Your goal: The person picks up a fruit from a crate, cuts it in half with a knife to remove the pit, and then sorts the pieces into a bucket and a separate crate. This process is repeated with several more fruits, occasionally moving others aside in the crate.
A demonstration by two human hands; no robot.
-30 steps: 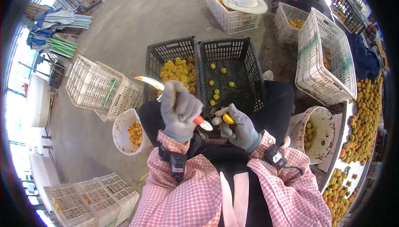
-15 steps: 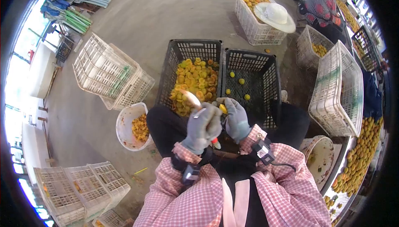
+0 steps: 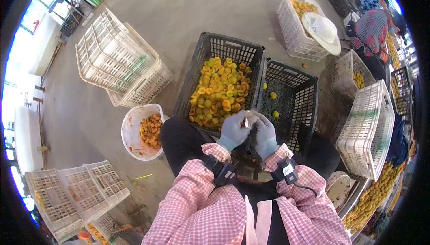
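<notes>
My gloved left hand is closed on a small knife, of which only a red and metallic part shows. Touching it at the fingertips, my gloved right hand has curled fingers; what they hold is hidden and blurred. Both hands are over the near edges of two black crates. Halved yellow-orange fruit lies piled in the left black crate. In the right black crate are several whole yellow-green fruits.
A white bucket of orange pieces stands left of my knee. White crates are stacked beyond it, with more at right. A pale hat rests on a fruit crate. Another person is at the upper right.
The view has shifted, so the crates appear farther right. The knife blade, raised before, is now mostly hidden between my hands. The yellow fruit at my right fingertips no longer shows clearly.
</notes>
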